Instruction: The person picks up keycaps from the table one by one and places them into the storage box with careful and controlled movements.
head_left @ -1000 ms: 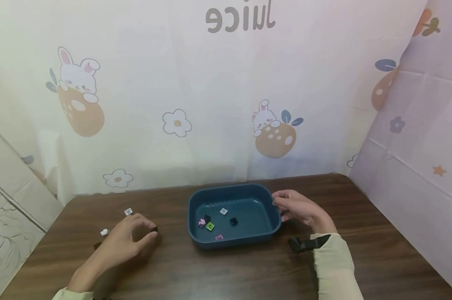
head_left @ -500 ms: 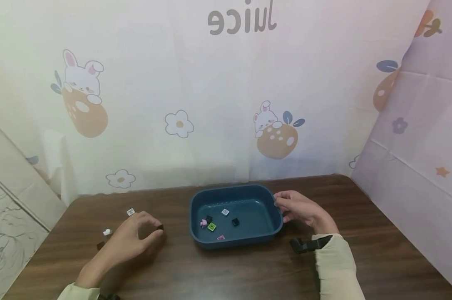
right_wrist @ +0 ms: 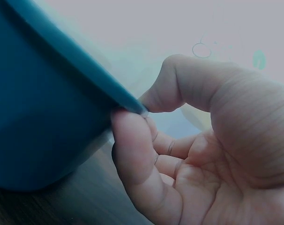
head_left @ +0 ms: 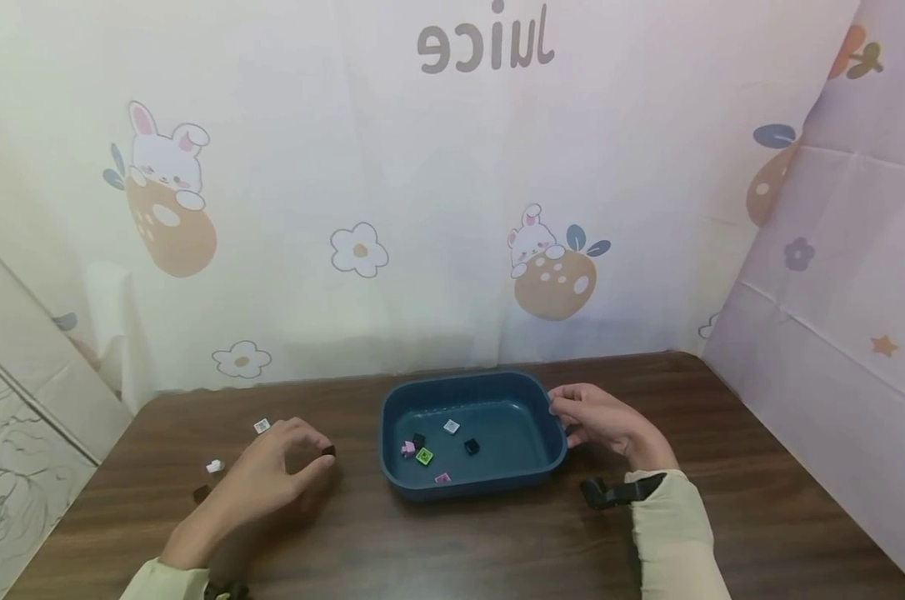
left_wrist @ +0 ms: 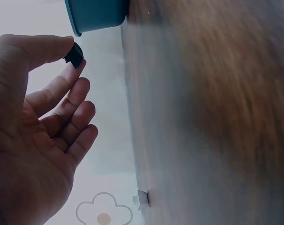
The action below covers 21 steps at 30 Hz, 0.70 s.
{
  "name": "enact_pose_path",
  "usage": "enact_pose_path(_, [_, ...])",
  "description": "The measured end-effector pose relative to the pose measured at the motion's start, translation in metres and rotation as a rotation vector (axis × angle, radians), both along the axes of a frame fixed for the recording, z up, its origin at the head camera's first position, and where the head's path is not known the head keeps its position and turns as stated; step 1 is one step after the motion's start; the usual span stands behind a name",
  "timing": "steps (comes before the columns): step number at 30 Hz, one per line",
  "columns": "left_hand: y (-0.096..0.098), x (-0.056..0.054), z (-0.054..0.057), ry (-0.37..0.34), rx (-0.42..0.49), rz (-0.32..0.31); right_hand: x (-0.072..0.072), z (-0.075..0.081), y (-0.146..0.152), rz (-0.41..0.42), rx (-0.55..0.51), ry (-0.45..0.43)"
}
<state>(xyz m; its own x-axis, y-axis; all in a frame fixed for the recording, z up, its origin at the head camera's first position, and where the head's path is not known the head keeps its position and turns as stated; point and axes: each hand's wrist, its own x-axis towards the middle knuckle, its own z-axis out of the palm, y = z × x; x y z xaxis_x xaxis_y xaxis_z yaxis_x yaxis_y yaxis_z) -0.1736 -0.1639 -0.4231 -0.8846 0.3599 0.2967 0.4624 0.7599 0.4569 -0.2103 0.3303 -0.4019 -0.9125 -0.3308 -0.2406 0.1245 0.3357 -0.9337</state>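
Block, small and black [left_wrist: 74, 55], sits at the very tips of the left hand [head_left: 267, 477], pinched between thumb and index finger. Contact is at the fingertips only; the middle, ring and little fingers are bent beside the index finger and bear no part of the load. Seen from the left wrist, the block is off the table [head_left: 452, 554], part of its body protruding beyond the pinch. In the head view it is located left of the blue bin [head_left: 507, 427], outside the rim and apart from it.

The right hand [head_left: 604, 421] grips the bin at its right end: thumb at the rim, index fingertip against the outer wall just below.

Contents of the bin: a white tile [head_left: 451, 427] toward the rear; a black cube [head_left: 472, 447] near the middle; a second dark cube [head_left: 418, 440], a pink piece [head_left: 407, 449] and a green tile [head_left: 424, 456] grouped on the left; a pink tile [head_left: 442, 478] at the front wall.

On the table, behind the left hand, lies a white printed tile [head_left: 262, 426]. Farther left are a white piece [head_left: 215, 466] and a dark piece [head_left: 201, 493], the latter near the wrist.
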Motion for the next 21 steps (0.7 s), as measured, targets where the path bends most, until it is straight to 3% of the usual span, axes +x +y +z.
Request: enact_pose_path(21, [0.018,-0.008,0.003,0.002,-0.004,-0.02,-0.001,0.0,0.001,0.017,-0.015,0.002])
